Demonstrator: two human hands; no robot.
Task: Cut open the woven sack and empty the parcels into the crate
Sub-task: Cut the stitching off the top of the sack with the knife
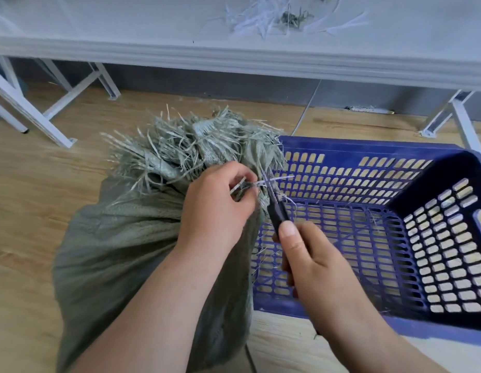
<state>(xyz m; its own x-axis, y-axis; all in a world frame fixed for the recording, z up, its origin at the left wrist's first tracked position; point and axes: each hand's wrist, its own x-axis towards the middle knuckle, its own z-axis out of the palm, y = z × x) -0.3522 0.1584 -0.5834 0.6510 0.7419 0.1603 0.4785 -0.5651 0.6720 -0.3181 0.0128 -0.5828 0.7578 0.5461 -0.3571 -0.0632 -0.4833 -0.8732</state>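
A grey-green woven sack [121, 238] stands on the wooden floor, its frayed neck bunched at the top. My left hand [215, 203] pinches a white tie strand [277, 180] at the neck and pulls it taut to the right. My right hand [312, 254] grips a dark-handled cutter [277, 211], whose tip meets that strand. A blue perforated plastic crate [374, 222] sits right beside the sack, with nothing in it but a few loose fibres. No parcels are visible; the sack hides its contents.
A white table [234, 55] spans the top of the view, with cut strands and fibre scraps [274, 17] lying on it. Its white metal legs [32, 114] stand at the left and far right. Wooden floor [45, 170] surrounds the sack.
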